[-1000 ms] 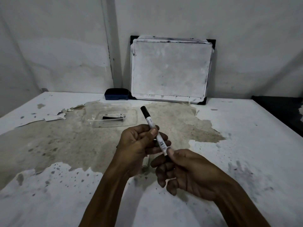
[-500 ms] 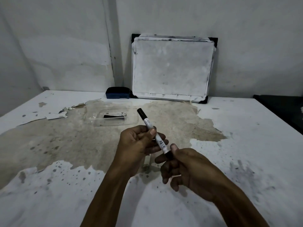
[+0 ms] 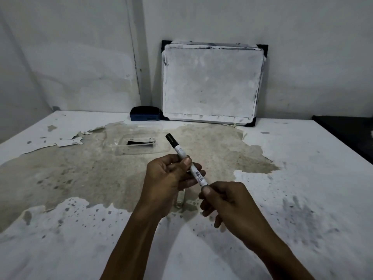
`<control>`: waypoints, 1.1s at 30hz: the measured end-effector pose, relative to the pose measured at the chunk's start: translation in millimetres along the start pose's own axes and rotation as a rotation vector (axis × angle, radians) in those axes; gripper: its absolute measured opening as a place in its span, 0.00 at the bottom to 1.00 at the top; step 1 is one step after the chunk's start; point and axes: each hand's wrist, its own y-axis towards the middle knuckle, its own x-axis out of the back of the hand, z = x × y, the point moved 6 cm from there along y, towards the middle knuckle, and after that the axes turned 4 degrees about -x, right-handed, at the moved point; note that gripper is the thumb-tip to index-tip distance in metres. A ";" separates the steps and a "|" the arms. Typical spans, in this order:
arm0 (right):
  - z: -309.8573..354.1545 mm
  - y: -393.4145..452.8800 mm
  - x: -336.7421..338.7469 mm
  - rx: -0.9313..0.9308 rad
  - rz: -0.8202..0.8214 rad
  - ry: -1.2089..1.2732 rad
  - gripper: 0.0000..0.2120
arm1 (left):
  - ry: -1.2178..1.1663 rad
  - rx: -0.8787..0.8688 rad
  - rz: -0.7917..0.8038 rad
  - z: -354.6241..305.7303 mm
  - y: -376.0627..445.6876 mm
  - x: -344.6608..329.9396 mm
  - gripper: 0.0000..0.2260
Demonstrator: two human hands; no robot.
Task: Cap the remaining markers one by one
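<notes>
While the marker (image 3: 186,161) is gripped mid-barrel by the curled left hand (image 3: 167,178), its near end is pinched by the right hand (image 3: 224,201), above a clear tube (image 3: 180,199)

dim, cool light | soft shadows | wide-angle edge bend | sharp
</notes>
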 end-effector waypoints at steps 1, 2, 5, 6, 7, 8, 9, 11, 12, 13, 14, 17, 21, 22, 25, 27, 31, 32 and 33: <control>-1.1 0.0 1.0 0.011 -0.024 -0.036 0.09 | -0.006 0.000 -0.011 0.1 0.6 1.4 0.05; -2.2 -0.4 3.0 0.026 -0.060 -0.105 0.09 | -0.012 -0.003 -0.027 0.0 1.2 3.5 0.06; -8.3 1.0 13.0 0.066 -0.212 -0.378 0.08 | -0.024 -0.016 -0.098 -3.2 3.7 14.8 0.05; -10.8 2.2 17.1 0.059 -0.261 -0.469 0.09 | -0.032 -0.019 -0.124 -4.0 4.7 20.7 0.05; -14.2 3.8 20.5 0.037 -0.297 -0.565 0.10 | -0.035 -0.025 -0.147 -5.4 5.3 26.7 0.04; -18.7 5.9 22.6 0.005 -0.316 -0.650 0.11 | -0.025 -0.037 -0.169 -7.5 5.3 32.8 0.04; -23.6 7.9 23.2 -0.020 -0.319 -0.706 0.12 | 0.000 -0.054 -0.192 -9.8 5.1 39.0 0.04; -32.9 11.1 22.3 -0.044 -0.318 -0.715 0.13 | 0.089 -0.093 -0.240 -11.3 4.1 52.2 0.04; -36.0 12.2 21.8 -0.045 -0.319 -0.700 0.13 | 0.161 -0.110 -0.263 -11.0 3.3 57.9 0.04; -38.2 12.9 21.4 -0.043 -0.318 -0.692 0.13 | 0.279 -0.133 -0.286 -8.6 3.5 64.6 0.04; -39.6 13.2 20.9 -0.041 -0.314 -0.690 0.13 | 0.447 -0.153 -0.297 -5.0 4.3 70.5 0.04; -42.2 13.0 20.3 -0.041 -0.289 -0.696 0.14 | 0.793 -0.158 -0.312 2.3 3.7 80.7 0.05; -45.2 12.5 19.8 -0.059 -0.272 -0.666 0.20 | 0.553 -0.135 -0.350 2.6 3.7 87.0 0.05; -44.0 11.9 19.5 -0.055 -0.280 -0.664 0.21 | 0.497 -0.126 -0.361 1.8 3.5 87.5 0.05; -32.2 10.2 15.9 0.024 -0.336 -0.651 0.19 | 0.349 -0.087 -0.397 -2.6 0.7 87.7 0.05; -18.9 11.4 7.1 0.134 -0.348 -0.590 0.16 | 0.271 -0.058 -0.412 -4.6 -1.6 89.2 0.05; 8.6 21.3 -28.8 0.298 -0.300 -0.577 0.12 | 0.189 -0.041 -0.459 -9.0 -5.1 98.4 0.06; 14.0 24.4 -40.3 0.325 -0.286 -0.591 0.12 | 0.175 -0.045 -0.472 -10.9 -6.4 101.2 0.06; 18.2 27.5 -52.0 0.346 -0.276 -0.605 0.12 | 0.162 -0.052 -0.481 -14.0 -8.1 103.6 0.06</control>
